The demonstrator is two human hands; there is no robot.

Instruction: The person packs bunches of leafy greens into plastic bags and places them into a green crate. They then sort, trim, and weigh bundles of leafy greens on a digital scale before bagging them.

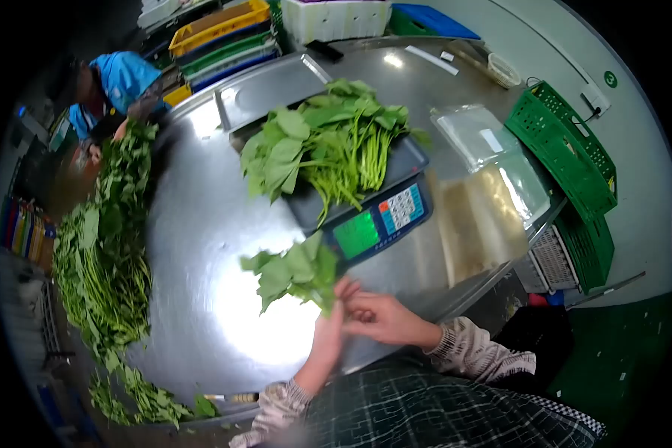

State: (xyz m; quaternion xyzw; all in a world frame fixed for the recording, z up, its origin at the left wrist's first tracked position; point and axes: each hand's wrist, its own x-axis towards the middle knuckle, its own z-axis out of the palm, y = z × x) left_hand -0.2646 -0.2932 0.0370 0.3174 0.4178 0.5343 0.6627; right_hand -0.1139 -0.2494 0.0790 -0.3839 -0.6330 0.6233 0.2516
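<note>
In the left hand (327, 337), gripped at the stem end, leaves outward: one broad-leaved bunch (295, 272). Against the left, the right hand (387, 319), with curled fingers; cannot tell whether gripping too. Just ahead, one boxy scale (381, 226) under one long-stemmed heap (343, 138). Beneath, one smooth, shiny metal desk (194, 254); along its left edge, one long, leafy pile (108, 246).

Pale sleeves (489, 357) with brownish streaky patterning end in ribbed cuffs (446, 338), and a dark apron (418, 407) carries thin light checks and black-and-white checkered edging (569, 417).
</note>
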